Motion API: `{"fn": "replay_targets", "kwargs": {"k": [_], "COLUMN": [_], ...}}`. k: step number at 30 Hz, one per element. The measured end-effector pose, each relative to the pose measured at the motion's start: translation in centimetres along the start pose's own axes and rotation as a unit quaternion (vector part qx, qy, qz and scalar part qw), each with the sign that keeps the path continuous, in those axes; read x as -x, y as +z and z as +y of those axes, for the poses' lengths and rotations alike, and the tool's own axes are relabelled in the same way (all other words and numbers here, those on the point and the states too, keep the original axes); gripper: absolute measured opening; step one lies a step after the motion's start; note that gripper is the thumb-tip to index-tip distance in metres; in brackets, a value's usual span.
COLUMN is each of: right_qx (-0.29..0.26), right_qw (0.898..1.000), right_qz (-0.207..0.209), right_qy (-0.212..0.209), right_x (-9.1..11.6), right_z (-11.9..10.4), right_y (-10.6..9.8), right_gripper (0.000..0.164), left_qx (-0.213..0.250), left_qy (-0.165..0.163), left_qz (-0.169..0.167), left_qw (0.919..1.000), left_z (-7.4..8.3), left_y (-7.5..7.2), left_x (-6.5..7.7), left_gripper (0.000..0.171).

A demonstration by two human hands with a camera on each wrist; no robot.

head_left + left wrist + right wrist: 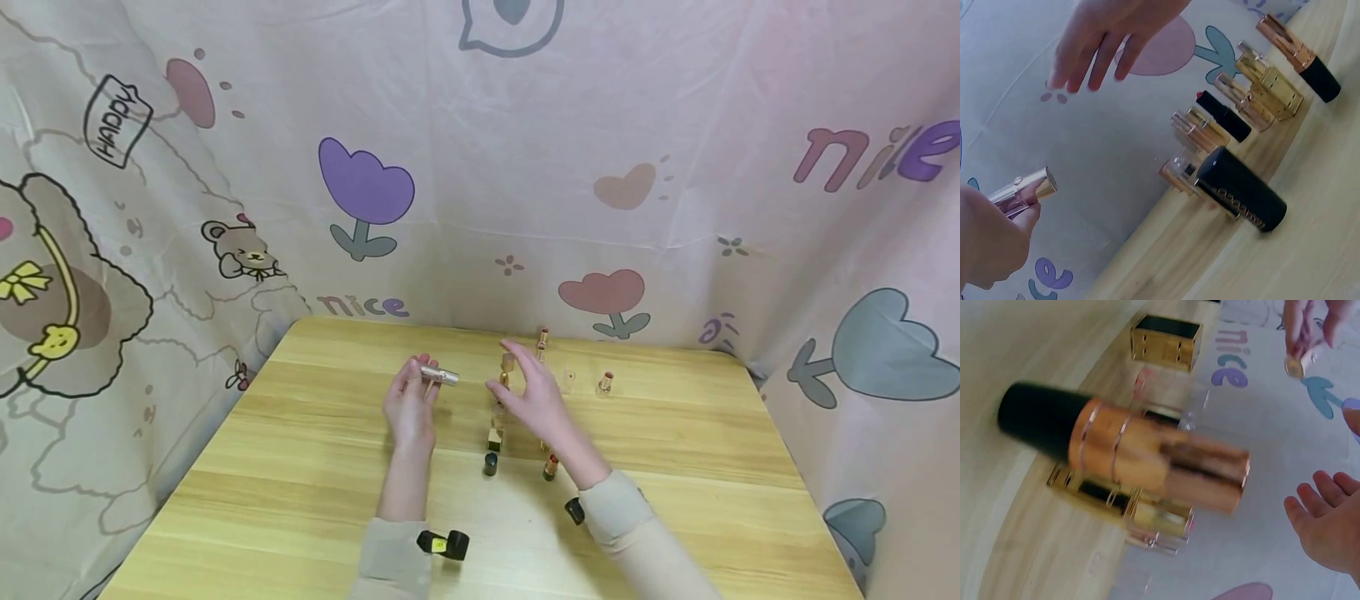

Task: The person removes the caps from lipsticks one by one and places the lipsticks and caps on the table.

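My left hand [409, 412] is raised over the left-middle of the table and holds a slim, shiny lipstick tube [441, 376] between thumb and fingers. In the left wrist view the tube [1025, 190] looks pinkish and see-through, with a gold end. My right hand [538, 398] holds nothing; its thumb and fingers are spread apart above a row of lipsticks and caps. Part of that row is hidden under it in the head view. Closest below are a gold cap [496, 438] and a peach-topped piece [507, 362].
A black cap [491, 464] stands at the near end of the row. To the right are a red lipstick [551, 467], another lipstick [606, 383] and a clear cap [568, 381]. A rose-gold and black tube [1119, 456] looms blurred in the right wrist view. Patterned cloth hangs behind the wooden table [300, 433].
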State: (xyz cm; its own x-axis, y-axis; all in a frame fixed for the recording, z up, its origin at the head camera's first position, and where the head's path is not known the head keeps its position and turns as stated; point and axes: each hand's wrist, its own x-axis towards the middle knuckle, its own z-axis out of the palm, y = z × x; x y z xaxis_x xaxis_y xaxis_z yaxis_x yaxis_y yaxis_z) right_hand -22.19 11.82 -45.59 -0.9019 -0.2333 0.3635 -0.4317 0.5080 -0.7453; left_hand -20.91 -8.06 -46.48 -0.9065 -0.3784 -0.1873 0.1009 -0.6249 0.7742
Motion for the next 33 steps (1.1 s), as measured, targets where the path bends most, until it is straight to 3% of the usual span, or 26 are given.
{"fn": "replay_targets", "kwargs": {"k": [11,19,26,33], "right_qx": [0.035,0.035,0.038,0.031], "right_qw": [0.998,0.998,0.996,0.996], "right_qz": [-0.008,-0.003,0.029,0.037], "right_qy": [-0.054,-0.054,-0.072,-0.073], "right_x": [-0.1,0.3,0.4,0.3], "right_z": [-0.8,-1.0,-1.0,-0.8], "right_y": [2.4,3.1,3.3,3.3], "right_gripper": [0.063,0.051,0.035,0.030], "left_qx": [0.001,0.001,0.011,0.015], "left_qy": [-0.007,-0.013,-0.016,-0.022], "left_qz": [-0.029,-0.039,-0.041,-0.044], "left_qw": [0.9996,0.9992,0.9990,0.9987], "left_z": [-1.0,-1.6,-2.0,-2.0], "left_y": [1.2,2.0,2.4,2.5], "left_x": [1.0,1.6,1.8,2.0], "left_gripper": [0.050,0.050,0.052,0.050]}}
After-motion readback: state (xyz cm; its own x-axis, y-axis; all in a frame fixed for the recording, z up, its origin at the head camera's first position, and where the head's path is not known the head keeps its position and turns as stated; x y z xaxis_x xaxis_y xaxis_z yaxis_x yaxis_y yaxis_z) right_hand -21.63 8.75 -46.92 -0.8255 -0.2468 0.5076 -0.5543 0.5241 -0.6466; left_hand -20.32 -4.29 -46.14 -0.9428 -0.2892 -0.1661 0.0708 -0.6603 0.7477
